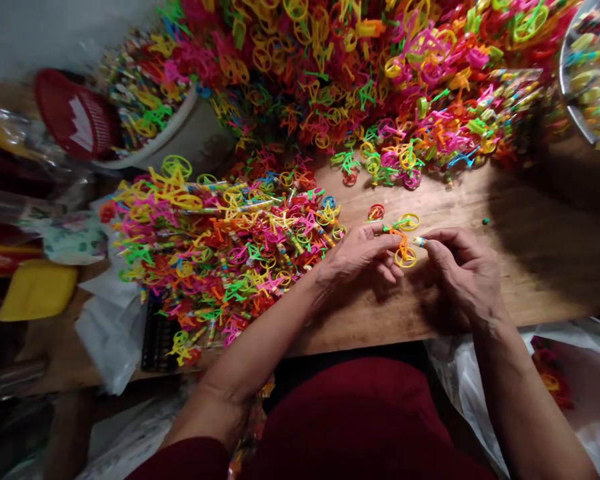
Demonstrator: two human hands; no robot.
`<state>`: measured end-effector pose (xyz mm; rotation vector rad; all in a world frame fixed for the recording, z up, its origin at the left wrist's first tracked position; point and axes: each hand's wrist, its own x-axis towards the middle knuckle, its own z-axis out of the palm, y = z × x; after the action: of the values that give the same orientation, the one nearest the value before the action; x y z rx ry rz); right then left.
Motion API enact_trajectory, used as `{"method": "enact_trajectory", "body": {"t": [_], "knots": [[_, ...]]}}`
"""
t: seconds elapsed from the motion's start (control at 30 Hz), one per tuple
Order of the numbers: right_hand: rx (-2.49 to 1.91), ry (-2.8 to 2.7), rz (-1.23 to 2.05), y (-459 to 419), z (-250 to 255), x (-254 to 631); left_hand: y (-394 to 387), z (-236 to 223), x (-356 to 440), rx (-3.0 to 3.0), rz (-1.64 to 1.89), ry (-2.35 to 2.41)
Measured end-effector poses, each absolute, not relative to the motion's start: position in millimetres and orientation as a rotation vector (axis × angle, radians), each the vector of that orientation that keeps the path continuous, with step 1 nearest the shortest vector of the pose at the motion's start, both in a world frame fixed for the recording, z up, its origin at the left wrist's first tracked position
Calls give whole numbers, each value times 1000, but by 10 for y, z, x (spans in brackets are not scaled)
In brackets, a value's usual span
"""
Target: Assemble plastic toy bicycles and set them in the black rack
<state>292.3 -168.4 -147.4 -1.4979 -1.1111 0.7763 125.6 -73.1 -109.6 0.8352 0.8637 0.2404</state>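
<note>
In the middle of the wooden table, my left hand (373, 250) pinches a small plastic toy bicycle (405, 256) with an orange frame and yellow wheels. A green piece (387, 229) and a red wheel (376, 212) show by the fingertips; whether they belong to the same toy I cannot tell. Between thumb and forefinger, my right hand (460, 263) grips a short tube (419, 241) with a pale end and a blue band. Its tip points at the bicycle, a small gap apart. Most of the tube is hidden by my fingers.
A heap of bright toy bicycles and candy-filled tubes (230, 247) lies at my left. A larger heap of plastic toys (330, 73) fills the back. A white tub (190, 133), red basket (75, 117), metal-rimmed bowl (566, 87) and white plastic bag (587, 347) surround the table (535, 267).
</note>
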Motion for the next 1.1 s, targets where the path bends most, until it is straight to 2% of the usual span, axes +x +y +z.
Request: {"method": "enact_trajectory", "body": {"t": [0.2,0.47,0.67,1.1], "knots": [[-1430,-955,950,-1750,-1609,2886,-776,-1172,1242,751,226,736],[-1400,-975,833,-1829,-1625,2767,-818,-1232,1225,613,189,653],[-1344,-1214,673,-1846,-1586,2859,-829,-1276,1203,562,119,647],[-1343,-1701,794,-1920,-1253,3150,-981,-1317,1194,626,49,722]]}}
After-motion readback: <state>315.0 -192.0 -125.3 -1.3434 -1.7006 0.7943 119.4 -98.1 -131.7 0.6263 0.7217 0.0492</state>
